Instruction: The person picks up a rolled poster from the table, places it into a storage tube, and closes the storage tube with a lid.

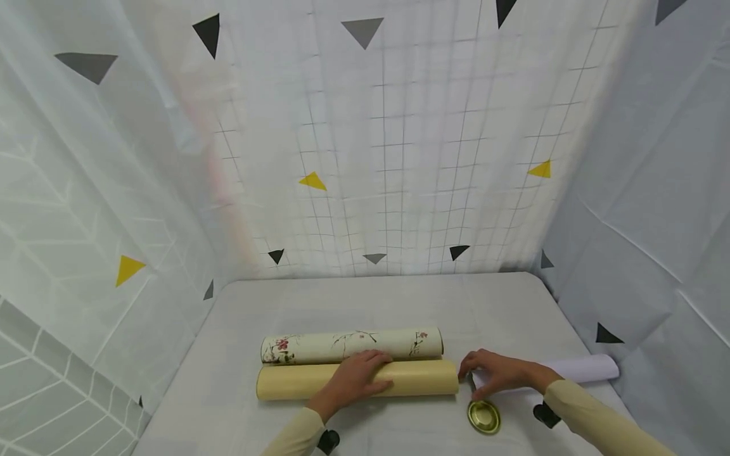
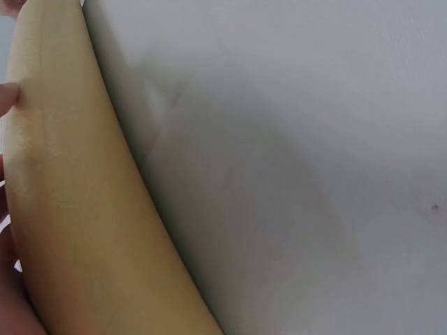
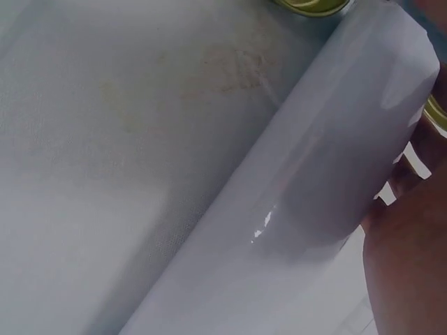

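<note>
My left hand (image 1: 356, 380) lies over a yellow roll (image 1: 419, 378) on the table and grips it, thumb along the top. The roll crosses the left wrist view, with part of the hand at the left edge. At the roll's right end, my right hand (image 1: 502, 372) pinches a thin gold rim (image 3: 436, 112), seemingly a round lid held edge-on and mostly hidden by the fingers. Just below it, a round gold lid (image 1: 483, 417) lies flat on the table. A glossy white roll (image 1: 587, 368) stretches out under the right hand and forearm.
Behind the yellow roll lies a cream roll (image 1: 319, 347) printed with flowers and branches. All of this is on a white-covered table (image 1: 365, 304). White sheeting (image 1: 410, 126) with small triangles hangs behind and at both sides.
</note>
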Tool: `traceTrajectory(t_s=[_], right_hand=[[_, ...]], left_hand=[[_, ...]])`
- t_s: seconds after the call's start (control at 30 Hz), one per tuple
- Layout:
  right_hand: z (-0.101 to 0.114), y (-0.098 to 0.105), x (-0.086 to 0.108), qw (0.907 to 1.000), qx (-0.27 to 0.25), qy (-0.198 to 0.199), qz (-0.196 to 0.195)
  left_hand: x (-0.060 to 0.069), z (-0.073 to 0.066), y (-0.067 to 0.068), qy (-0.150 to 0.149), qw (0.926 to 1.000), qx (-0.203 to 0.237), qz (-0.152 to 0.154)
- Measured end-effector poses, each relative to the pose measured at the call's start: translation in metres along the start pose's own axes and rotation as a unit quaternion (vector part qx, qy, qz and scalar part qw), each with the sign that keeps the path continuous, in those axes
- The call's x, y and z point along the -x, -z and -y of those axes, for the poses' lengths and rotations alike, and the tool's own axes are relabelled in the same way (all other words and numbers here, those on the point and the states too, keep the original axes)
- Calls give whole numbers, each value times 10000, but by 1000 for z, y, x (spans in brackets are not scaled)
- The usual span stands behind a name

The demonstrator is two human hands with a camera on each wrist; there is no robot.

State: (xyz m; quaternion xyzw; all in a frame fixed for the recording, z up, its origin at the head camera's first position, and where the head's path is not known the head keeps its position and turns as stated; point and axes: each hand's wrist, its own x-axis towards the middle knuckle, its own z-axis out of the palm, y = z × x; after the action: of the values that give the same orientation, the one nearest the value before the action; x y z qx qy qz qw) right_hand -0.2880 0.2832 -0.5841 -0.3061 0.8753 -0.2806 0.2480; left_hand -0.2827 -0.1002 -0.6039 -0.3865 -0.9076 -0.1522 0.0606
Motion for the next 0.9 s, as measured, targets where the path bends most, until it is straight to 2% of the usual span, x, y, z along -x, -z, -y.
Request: traceTrajectory(t_s=[0.17, 0.27, 0.4, 0.5, 0.73, 0.9], right_hand=[[-4, -2, 2, 9993, 140, 326, -85], [-8, -4, 5, 9995, 169, 247, -125], [-5, 0, 11, 9992, 313, -136, -183], [-3, 3, 16, 9978, 573, -101, -303], [-12, -2, 17, 9907, 1129, 313, -686], [-9, -6, 10, 9911, 1074, 50, -782]], left_hand=[[1, -1, -4, 44, 9998, -169, 81], [2, -2, -7, 44, 9998, -198, 84], [3, -2, -6, 64, 9997, -228, 77], [5, -2, -6, 86, 9993, -330, 149], [9, -2, -7, 38, 9971, -685, 338], [10, -2, -7, 4, 9972, -692, 277]])
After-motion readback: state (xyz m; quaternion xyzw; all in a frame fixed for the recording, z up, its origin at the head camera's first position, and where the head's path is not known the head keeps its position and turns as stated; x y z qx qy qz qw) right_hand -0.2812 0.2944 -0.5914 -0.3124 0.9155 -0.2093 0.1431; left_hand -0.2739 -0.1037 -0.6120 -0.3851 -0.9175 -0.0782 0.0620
